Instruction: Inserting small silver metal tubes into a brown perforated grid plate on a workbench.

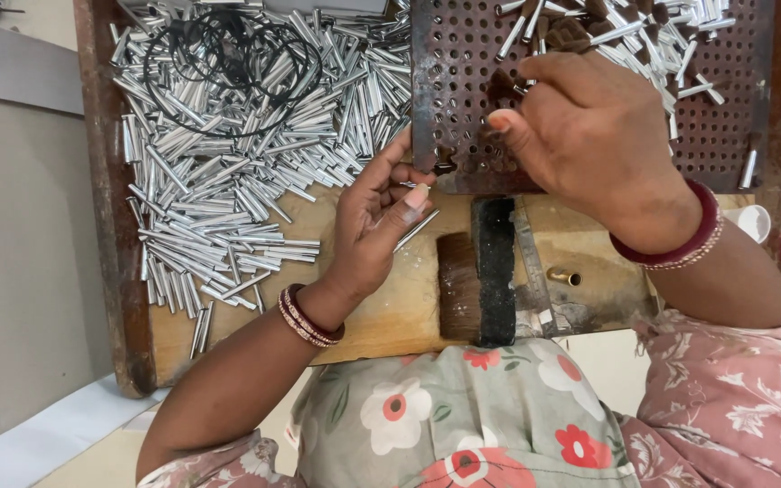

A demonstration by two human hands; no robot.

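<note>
Head view: one short silver tube (416,229) is pinched in the left hand (374,226), fingers closed round it, just below the perforated plate (463,81). The right hand (589,126) is curled over that plate's lower edge; probably something small is gripped, but it can't be told. Way too many loose tubes (219,172) are heaped left to count. One black cord loop (228,63) is laid on top. One brush (490,271) is seen.

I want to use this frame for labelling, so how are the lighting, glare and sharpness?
Head view: soft, even light with weak shadows; mild glare on the pile of metal tubes; the perforated plate and left hand are sharp; the right hand is sharp too; the floral cloth at the bottom edge is slightly soft.
</note>
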